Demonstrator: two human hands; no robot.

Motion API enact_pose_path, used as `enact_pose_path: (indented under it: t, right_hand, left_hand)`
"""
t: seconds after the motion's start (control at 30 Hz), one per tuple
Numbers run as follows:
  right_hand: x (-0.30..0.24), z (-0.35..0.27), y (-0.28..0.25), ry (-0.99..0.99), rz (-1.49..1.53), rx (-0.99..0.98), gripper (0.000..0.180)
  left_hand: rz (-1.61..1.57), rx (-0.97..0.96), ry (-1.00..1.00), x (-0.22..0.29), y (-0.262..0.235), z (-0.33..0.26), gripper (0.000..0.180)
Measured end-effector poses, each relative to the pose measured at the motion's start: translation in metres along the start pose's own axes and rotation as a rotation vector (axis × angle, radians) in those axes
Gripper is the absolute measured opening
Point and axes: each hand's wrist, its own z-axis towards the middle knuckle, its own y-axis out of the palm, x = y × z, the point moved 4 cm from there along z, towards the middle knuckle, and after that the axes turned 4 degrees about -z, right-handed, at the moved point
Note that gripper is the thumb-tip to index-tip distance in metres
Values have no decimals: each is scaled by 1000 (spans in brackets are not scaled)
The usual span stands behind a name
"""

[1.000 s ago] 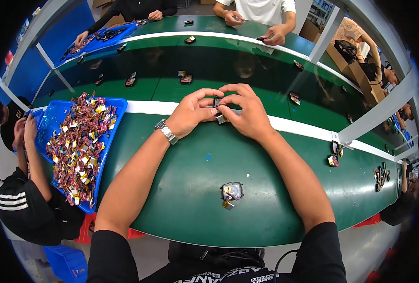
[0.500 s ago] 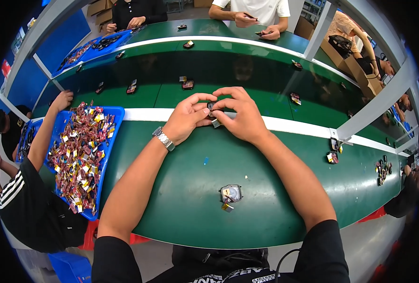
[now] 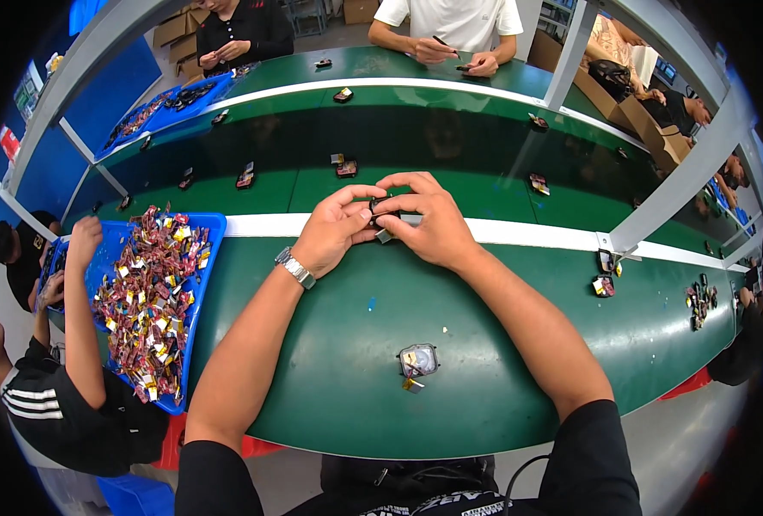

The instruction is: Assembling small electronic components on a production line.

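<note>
On the green desk [image 3: 330, 361], near its white strip [image 3: 261, 225], both hands pinched a small part [image 3: 387, 225]; the left hand [image 3: 334, 230] and right hand [image 3: 428, 225] would do best with fingers [image 3: 373, 191] kept clenched and steady.

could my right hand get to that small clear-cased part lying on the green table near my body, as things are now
Probably yes. The small clear-cased part lies alone on the bare green table, with nothing between it and the right hand. That hand is pinching a small dark piece together with the left hand.

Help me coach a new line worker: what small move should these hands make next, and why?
Probably keep both hands together and press the small dark part closed. The left hand and right hand pinch it between their fingertips just above the green table, so it looks unfinished.
</note>
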Motion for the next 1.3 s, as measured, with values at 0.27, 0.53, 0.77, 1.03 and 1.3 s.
enact_pose_path:
  t: [0.27, 0.53, 0.77, 1.03, 1.3]
  right_hand:
    - [-9, 0, 2, 7, 8, 50, 16]
    - [-17, -1, -6, -71, -23, 122, 16]
    - [-8, 0, -3, -37, -11, 104, 18]
    - [-6, 3, 2, 177, 161, -28, 18]
    - [4, -5, -5, 50, 83, -28, 19]
  left_hand:
    - [11, 15, 33, -1, -1, 1, 31]
    - [-128, -32, 114, -1, 4, 1, 29]
    - [-183, -80, 80, -6, -2, 3, 35]
    - [-111, 30, 95, -11, 3, 7, 27]
    - [-86, 34, 143, -12, 14, 14, 25]
